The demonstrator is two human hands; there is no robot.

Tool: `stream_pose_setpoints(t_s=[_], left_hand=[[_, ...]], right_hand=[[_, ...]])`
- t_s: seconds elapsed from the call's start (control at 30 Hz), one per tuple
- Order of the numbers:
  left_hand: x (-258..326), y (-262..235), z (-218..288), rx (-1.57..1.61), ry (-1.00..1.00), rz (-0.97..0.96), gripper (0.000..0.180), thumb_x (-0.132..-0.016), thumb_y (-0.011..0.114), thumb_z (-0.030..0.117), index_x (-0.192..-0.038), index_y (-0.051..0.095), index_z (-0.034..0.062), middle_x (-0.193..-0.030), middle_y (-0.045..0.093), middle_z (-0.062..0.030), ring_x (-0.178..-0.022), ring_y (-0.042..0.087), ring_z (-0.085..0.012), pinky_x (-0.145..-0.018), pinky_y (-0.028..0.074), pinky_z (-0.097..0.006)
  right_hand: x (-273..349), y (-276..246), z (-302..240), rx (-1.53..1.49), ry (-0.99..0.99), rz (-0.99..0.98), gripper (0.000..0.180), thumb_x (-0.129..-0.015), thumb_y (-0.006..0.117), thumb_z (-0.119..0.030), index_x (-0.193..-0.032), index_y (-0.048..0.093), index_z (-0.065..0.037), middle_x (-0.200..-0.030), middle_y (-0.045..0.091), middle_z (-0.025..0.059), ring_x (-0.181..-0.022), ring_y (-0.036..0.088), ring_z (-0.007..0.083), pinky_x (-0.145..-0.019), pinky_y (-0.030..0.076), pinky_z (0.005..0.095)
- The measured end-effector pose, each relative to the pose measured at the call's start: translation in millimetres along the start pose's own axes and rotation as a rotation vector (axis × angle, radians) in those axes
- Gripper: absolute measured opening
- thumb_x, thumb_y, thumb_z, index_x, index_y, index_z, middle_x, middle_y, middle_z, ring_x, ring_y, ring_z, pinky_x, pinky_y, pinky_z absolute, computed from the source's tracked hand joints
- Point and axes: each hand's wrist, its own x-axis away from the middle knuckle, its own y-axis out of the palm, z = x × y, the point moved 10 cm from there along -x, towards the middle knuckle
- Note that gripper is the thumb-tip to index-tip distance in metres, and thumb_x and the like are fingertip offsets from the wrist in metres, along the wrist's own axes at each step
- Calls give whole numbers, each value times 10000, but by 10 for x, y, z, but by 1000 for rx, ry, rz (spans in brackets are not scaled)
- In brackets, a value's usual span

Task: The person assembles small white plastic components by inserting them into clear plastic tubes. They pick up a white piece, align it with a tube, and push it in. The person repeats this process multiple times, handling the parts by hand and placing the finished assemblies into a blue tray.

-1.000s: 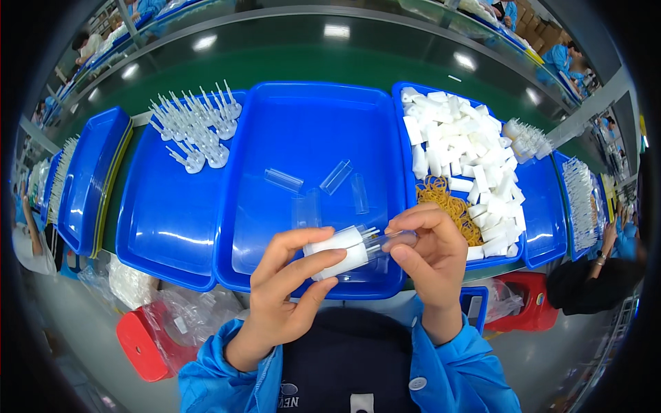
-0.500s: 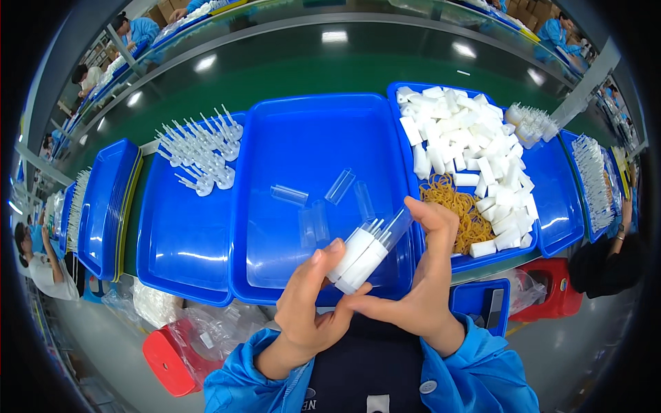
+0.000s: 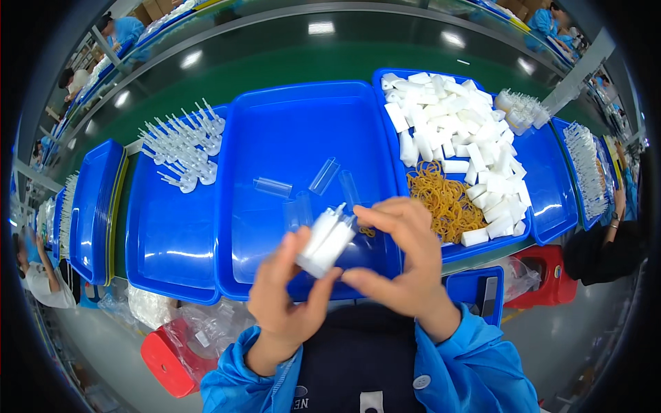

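My left hand (image 3: 286, 296) grips a white foam block (image 3: 325, 242) with clear plastic pieces in it, tilted up to the right. My right hand (image 3: 403, 265) pinches the block's upper end and touches its lower end with the thumb. Both hands hover over the near edge of the middle blue tray (image 3: 303, 131), where a few clear plastic tubes (image 3: 323, 176) lie loose. A pile of yellow rubber bands (image 3: 441, 199) and many white foam blocks (image 3: 461, 131) fill the tray to the right.
The left blue tray (image 3: 165, 227) holds several clear pieces with spikes (image 3: 182, 144). More blue trays (image 3: 93, 199) stand at both sides. Red stools (image 3: 169, 361) and plastic bags sit below the bench. Other people work at far left and right.
My hands have shifted left and lower in view with the foam block. The block now tilts more upright and my right fingers have closed around its top end.
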Motion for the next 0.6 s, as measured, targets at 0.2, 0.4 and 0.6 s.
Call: stream_pose_setpoints(t_s=[0.2,0.4,0.6], left_hand=[[-23,-212,-512,713,-465,247,366,-860,582,57,-1201,533,-66,-1227,522,-207,-1051,591,-265,-778,574,-360],[42,-184,-540,763,-519,215,389,-852,592,99,-1197,531,-68,-1216,509,-207,-1034,607,-285,-777,578,-372],[24,-111,-522,704,-513,144,371,-839,616,113,-1168,562,-49,-1184,538,-207,-1062,586,-257,-856,531,-346]], right_hand=[[-12,114,199,536,-28,-162,187,-655,740,-127,-815,656,-78,-955,550,63,-1044,502,283,-927,307,462],[-84,-224,184,479,-28,-4,82,-714,687,-78,-788,652,-85,-912,561,37,-995,532,235,-922,292,436],[-49,-935,653,574,101,128,126,-697,714,-50,-806,668,-94,-872,592,37,-898,555,251,-870,334,405]])
